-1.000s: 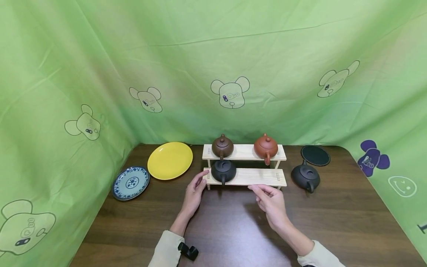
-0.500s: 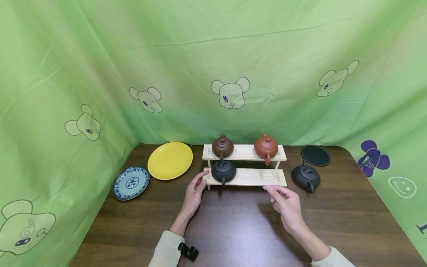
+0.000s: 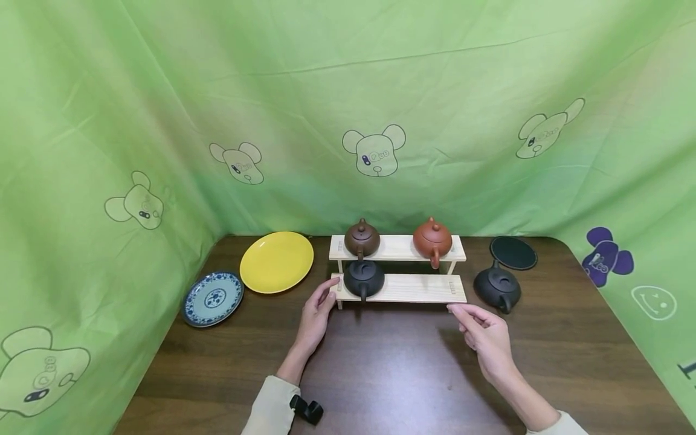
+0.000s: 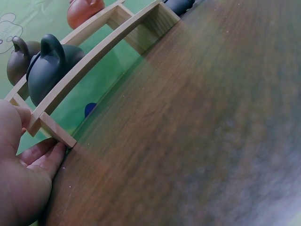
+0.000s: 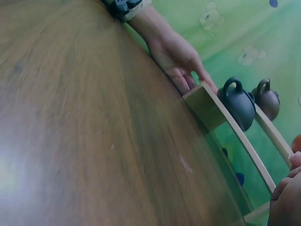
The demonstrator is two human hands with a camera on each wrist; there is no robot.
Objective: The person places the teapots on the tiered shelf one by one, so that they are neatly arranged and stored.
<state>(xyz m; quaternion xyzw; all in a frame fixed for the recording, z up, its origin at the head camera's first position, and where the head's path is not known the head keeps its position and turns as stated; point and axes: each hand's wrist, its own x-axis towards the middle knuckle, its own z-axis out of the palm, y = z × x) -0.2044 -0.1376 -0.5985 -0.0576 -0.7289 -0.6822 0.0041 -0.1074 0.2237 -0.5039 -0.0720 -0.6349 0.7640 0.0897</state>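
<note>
My left hand (image 3: 314,320) grips the left end of the low front wooden shelf (image 3: 418,289); the left wrist view shows one digit on its top board and other fingers by its leg (image 4: 59,129). A black teapot (image 3: 364,279) stands on that shelf, close to these fingers. My right hand (image 3: 489,341) has its thumb and index finger together and the other fingers curled, with nothing visible between them. Its fingertips are right at the shelf's front edge, near the right corner. In the right wrist view this hand (image 5: 288,200) partly hides the shelf's end.
On the raised back shelf (image 3: 396,248) stand a dark brown teapot (image 3: 362,240) and a reddish teapot (image 3: 432,239). Another black teapot (image 3: 497,287) and a dark round coaster (image 3: 513,253) lie right. A yellow plate (image 3: 277,263) and a blue patterned plate (image 3: 213,298) lie left. Green cloth (image 3: 304,90) surrounds the table.
My right hand has moved right along the front edge of the low shelf, from near its middle to its right corner. My left hand, the shelves and the teapots stay in place.
</note>
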